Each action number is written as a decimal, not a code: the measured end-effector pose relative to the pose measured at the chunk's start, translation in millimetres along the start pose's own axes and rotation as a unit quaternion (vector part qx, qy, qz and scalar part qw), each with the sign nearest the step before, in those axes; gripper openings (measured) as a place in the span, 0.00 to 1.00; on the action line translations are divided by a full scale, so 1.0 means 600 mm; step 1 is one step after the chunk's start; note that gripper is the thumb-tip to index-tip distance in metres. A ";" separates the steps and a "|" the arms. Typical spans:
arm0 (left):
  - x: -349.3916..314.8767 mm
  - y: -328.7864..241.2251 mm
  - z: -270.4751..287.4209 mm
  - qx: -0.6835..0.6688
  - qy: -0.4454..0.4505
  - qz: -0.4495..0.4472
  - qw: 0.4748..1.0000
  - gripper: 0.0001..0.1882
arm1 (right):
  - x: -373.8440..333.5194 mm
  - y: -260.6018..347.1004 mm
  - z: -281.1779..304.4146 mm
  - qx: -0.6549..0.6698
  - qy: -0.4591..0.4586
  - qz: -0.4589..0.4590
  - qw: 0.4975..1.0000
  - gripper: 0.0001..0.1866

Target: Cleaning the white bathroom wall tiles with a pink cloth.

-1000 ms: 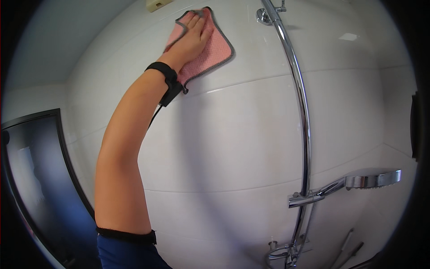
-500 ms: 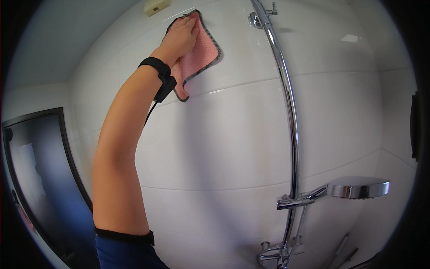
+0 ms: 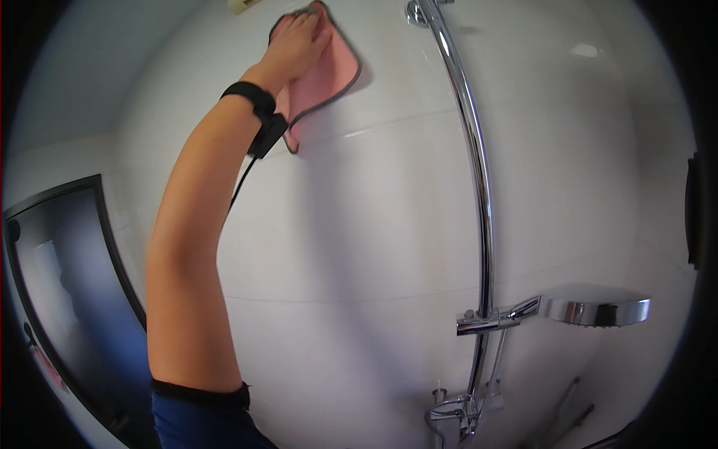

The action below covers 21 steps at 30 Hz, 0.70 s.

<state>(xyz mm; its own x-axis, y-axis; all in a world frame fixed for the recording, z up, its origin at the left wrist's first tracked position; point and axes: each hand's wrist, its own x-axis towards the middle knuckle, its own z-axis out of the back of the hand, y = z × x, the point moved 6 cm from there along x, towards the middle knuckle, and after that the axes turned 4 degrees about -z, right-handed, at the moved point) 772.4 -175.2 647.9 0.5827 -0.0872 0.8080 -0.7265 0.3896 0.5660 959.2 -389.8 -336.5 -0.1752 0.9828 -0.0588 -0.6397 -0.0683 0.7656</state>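
Observation:
My left hand (image 3: 295, 46) presses a pink cleaning cloth (image 3: 336, 67) with a dark grey edge against the light tiled wall (image 3: 389, 224), high up. Its fingers point upward over the cloth's top part. The cloth's right side spreads beyond the hand, and one corner hangs below the wrist. On that wrist sits a black strap (image 3: 249, 93) with a small box and a thin cable. My left forearm reaches up from the lower left, out of a blue sleeve. My right hand is out of the picture.
A chrome shower rail (image 3: 479, 165) runs down the wall right of the cloth, carrying a shower head (image 3: 594, 310) on a bracket. Taps and a hose (image 3: 452, 415) are below. A pale yellow fixture (image 3: 243, 6) is at the top, and a dark-framed door (image 3: 75, 284) stands at left.
My left hand and the cloth have slid slightly left along the wall. The whole view has tilted a little, so the wall and the shower parts appear higher.

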 end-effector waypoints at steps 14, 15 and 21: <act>-0.459 -0.412 -0.123 -0.363 -0.003 -0.260 0.895 0.24 | 0.012 0.174 -0.016 -0.074 0.066 0.073 0.992 0.17; -0.529 -0.450 -0.135 -0.358 0.019 -0.290 0.887 0.24 | 0.012 0.190 -0.018 -0.074 0.070 0.054 0.993 0.17; -0.658 -0.436 -0.101 -0.348 0.229 -0.356 0.836 0.20 | 0.018 0.253 -0.043 0.038 -0.006 -0.061 0.997 0.17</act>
<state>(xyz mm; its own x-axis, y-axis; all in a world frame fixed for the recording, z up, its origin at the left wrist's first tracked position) 754.7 -187.2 170.8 0.9715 -0.2269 0.0692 0.1598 0.8417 0.5158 841.1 -394.0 -237.3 -0.0901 0.9852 -0.1461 -0.5969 0.0640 0.7998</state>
